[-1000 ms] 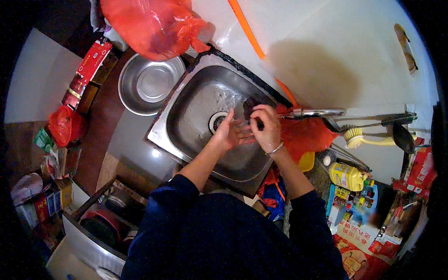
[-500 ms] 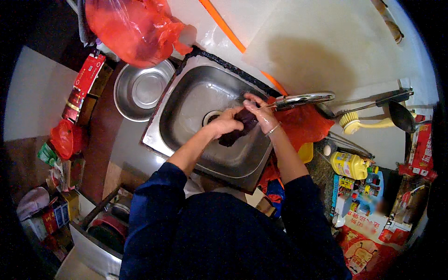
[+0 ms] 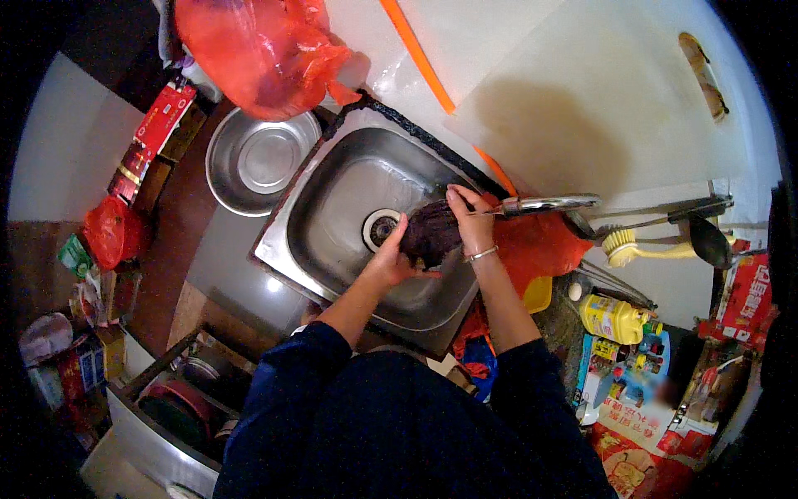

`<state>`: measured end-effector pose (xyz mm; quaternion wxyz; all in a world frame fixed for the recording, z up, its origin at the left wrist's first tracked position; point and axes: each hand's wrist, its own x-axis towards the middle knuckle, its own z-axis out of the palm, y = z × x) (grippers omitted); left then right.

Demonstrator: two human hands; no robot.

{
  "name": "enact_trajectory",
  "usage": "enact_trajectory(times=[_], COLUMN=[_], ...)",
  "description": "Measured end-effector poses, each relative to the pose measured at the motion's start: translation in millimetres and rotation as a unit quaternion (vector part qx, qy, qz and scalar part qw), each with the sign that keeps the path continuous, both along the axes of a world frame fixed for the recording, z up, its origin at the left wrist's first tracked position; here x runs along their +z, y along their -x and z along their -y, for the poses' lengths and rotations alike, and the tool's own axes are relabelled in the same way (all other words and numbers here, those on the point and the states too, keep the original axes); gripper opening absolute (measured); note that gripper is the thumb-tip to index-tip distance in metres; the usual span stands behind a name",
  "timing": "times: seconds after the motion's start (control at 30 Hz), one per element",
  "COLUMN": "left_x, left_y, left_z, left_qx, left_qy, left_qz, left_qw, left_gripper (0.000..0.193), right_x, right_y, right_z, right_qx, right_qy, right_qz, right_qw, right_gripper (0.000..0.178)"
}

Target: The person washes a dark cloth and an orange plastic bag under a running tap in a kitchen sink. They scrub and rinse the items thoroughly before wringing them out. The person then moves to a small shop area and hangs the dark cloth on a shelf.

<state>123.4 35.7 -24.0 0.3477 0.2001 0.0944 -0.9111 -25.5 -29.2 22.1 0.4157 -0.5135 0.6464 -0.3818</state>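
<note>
Over the steel sink (image 3: 353, 166), a dark purple, ridged clump (image 3: 431, 234) is between my two hands; I cannot make out what kind of thing it is. My left hand (image 3: 392, 259) cups it from the lower left, thumb at its left side and fingers beneath. At its upper right is my right hand (image 3: 474, 221), a band around its wrist, with its fingers bent at the clump's edge near the tap (image 3: 553, 203). The drain (image 3: 382, 231) shows just left of the clump.
Left of the sink stands a round steel basin (image 3: 264, 158), below a red plastic bag (image 3: 258, 58). To the right are another red bag (image 3: 544, 245), a yellow-handled brush (image 3: 657, 248), a black ladle (image 3: 711, 241) and a yellow bottle (image 3: 613, 318). An open drawer (image 3: 154, 424) holds pans at lower left.
The clump has turned and shows a broader, ridged face. My left hand has shifted lower, from its top to its underside. My right hand has turned palm-down beside the tap.
</note>
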Motion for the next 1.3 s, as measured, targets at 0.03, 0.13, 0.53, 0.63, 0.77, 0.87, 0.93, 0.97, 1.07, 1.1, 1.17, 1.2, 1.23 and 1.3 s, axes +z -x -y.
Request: enact_trajectory(times=[0.03,0.13,0.53,0.63,0.77,0.87,0.93,0.97,1.07,1.1,1.17,1.2,1.23,1.3], left_x=[2,5,-49,-9,-5,-17,-14,-17,-18,-17,-8,-14,-19,-24], left_y=[0,10,34,30,13,18,22,23,22,20,11,7,4,1], left_z=[1,9,8,10,25,24,15,16,19,21,26,29,30,32], left_qx=[0.007,0.063,0.021,0.048,0.168,0.139,0.156,0.145,0.107,0.082,0.028,0.026,0.049,0.091], left_qy=[-0.019,-0.050,0.028,-0.002,0.000,0.017,0.017,-0.003,0.061,0.050,0.030,0.019,-0.007,-0.061], left_qz=[-0.034,0.027,0.261,0.240,0.119,0.065,0.112,0.186,0.309,0.291,0.250,0.235,0.234,0.230], left_qw=[0.999,0.996,0.965,0.970,0.979,0.988,0.981,0.972,0.943,0.952,0.967,0.971,0.971,0.967], left_gripper=[0.064,0.060,0.031,0.041,0.032,0.027,0.026,0.026,0.023,0.023,0.024,0.029,0.032,0.036], right_x=[11,48,-37,-34,3,9,-12,-9,-32,-34,-34,-31,-27,-19], right_y=[-9,-32,-24,-16,-52,-77,-65,-57,-24,-16,2,0,-2,-5], right_z=[-4,-39,-10,-6,-61,-72,-57,-51,-17,-8,2,1,-2,-9], right_qx=[0.025,0.083,-0.021,-0.066,-0.041,-0.036,-0.043,-0.011,0.051,0.032,0.018,0.006,-0.007,-0.011], right_qy=[0.033,0.135,0.048,0.017,0.105,0.220,0.182,0.149,0.072,0.020,-0.017,0.014,0.044,0.054], right_qz=[-0.056,-0.184,-0.217,-0.180,-0.079,-0.193,-0.190,-0.173,-0.242,-0.269,-0.235,-0.215,-0.195,-0.145], right_qw=[0.998,0.970,0.975,0.981,0.990,0.955,0.964,0.974,0.966,0.962,0.972,0.977,0.980,0.988], right_gripper=[0.031,0.030,0.027,0.030,0.030,0.034,0.036,0.035,0.035,0.036,0.039,0.037,0.035,0.031])
